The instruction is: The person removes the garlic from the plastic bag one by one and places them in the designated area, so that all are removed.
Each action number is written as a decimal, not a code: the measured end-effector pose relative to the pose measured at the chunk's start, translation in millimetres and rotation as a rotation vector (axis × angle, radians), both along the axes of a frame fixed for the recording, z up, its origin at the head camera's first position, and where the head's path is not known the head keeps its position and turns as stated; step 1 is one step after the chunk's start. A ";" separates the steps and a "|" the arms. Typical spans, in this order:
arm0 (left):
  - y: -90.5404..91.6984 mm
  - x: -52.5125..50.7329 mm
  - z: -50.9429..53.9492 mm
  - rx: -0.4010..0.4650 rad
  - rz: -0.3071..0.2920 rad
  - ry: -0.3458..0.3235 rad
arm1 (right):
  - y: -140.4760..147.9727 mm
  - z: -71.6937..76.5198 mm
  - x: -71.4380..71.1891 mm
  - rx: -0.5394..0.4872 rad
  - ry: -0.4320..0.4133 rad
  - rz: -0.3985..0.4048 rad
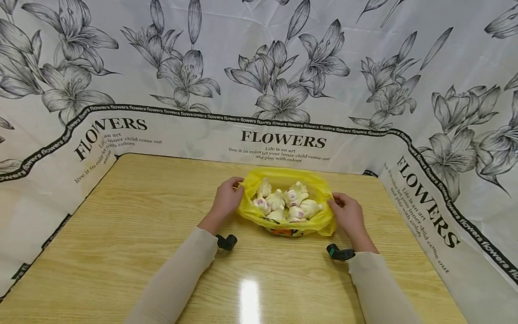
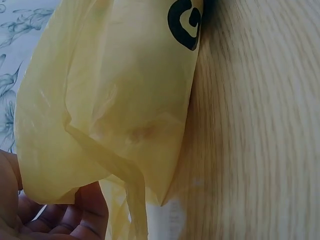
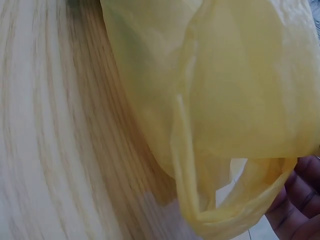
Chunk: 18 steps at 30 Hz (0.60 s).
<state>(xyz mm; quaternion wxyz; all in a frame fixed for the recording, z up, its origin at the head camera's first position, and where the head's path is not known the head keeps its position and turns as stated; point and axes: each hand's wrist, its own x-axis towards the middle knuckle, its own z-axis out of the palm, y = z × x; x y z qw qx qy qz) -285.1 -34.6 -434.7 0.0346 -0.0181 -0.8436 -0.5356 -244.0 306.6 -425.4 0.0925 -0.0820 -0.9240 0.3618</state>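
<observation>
A yellow plastic bag stands on the table with its mouth spread wide. Inside lie several white garlic bulbs, some with purplish marks. At the bag's left side my left hand pinches the rim between thumb and curled fingers. My right hand grips the opposite edge in the same way. In the left wrist view the fingers curl at the bag's handle loop, beside dark print on the plastic. The right wrist view has the other handle loop hanging near the fingers.
The wooden table extends around the bag on all sides. A white curtain with flower drawings and lettering encloses the back and both sides. Black wrist-worn devices sit at both cuffs, and a bright reflection lies near the front.
</observation>
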 end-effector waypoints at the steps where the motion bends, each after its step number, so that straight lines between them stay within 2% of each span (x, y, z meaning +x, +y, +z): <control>1: -2.7 0.6 0.1 0.002 0.004 0.000 | -2.0 -0.6 -0.3 -0.002 0.002 0.005; 18: -45.0 10.6 -0.9 -0.022 0.066 0.022 | -42.0 -7.9 -5.1 -0.055 -0.006 0.081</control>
